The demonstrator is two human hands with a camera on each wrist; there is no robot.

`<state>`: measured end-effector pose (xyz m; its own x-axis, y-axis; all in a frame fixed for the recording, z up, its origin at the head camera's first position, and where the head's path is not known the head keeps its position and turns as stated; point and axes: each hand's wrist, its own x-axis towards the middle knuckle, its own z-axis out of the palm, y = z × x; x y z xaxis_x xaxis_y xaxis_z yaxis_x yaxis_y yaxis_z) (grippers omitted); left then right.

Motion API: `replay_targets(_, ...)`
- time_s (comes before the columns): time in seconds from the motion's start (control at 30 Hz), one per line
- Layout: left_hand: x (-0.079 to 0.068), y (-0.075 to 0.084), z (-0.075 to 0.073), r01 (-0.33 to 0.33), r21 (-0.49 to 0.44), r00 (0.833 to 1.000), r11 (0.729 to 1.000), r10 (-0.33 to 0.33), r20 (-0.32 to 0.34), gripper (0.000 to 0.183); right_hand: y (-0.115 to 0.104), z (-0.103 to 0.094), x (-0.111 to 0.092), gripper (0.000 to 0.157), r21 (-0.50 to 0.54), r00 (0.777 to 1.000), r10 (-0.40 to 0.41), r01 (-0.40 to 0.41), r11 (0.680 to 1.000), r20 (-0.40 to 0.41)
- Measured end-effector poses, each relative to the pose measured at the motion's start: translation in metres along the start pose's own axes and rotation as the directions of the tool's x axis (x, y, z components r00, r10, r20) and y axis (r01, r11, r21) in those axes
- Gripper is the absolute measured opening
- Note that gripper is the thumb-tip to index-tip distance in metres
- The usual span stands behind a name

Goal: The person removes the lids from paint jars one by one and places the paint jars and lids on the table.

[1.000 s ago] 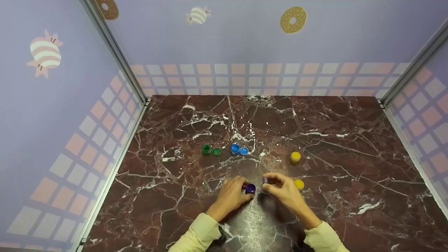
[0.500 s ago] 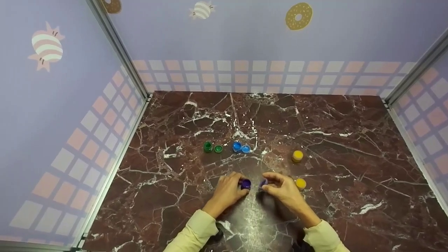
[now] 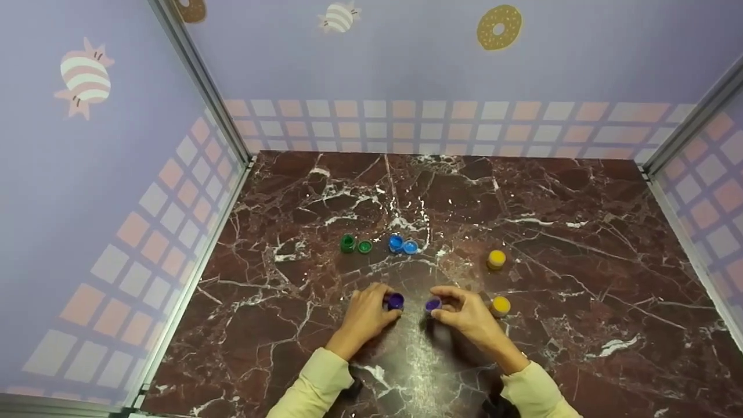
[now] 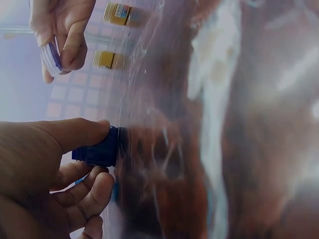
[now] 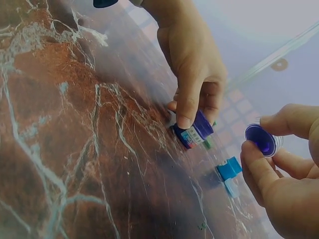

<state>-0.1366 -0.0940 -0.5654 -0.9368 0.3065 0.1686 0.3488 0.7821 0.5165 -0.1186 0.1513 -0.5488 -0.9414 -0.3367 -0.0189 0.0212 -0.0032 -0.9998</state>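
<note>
My left hand [image 3: 365,312] grips a small uncapped jar of purple paint [image 3: 395,301] between thumb and fingers, low at the tabletop. In the right wrist view the jar [image 5: 194,130] shows a printed label on its side. To its right, my right hand [image 3: 467,313] pinches the purple jar lid [image 3: 433,305] by its edge, raised above the table. The lid's hollow inside, coated in purple, faces the camera in the right wrist view [image 5: 260,141]. Jar and lid are a short gap apart.
Beyond the hands stand an uncapped green paint jar [image 3: 347,243] with its lid [image 3: 364,247] and an uncapped blue jar [image 3: 396,243] with its lid [image 3: 410,247]. Two capped yellow jars [image 3: 496,259] are on the right, one close by the right hand. Patterned walls [image 3: 371,69] enclose the marbled table [image 3: 278,203].
My left hand has shifted left with the purple jar, widening the gap to the lid. The right hand has turned the lid so its purple inside shows more. The head view has shifted slightly.
</note>
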Motion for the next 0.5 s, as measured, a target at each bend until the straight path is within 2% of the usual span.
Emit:
replay_targets(0.3,-0.003,-0.010,-0.008,0.043,-0.010,0.999,0.999,-0.043,-0.003,0.036,-0.002,0.004,0.005,0.052,-0.041,0.999,-0.020,0.022,0.999,0.035)
replay_targets(0.5,-0.005,-0.016,-0.014,0.077,-0.015,0.997,0.997,-0.077,-0.007,0.038,-0.002,0.005,0.007,0.053,-0.160,0.995,-0.030,0.045,0.986,0.093)
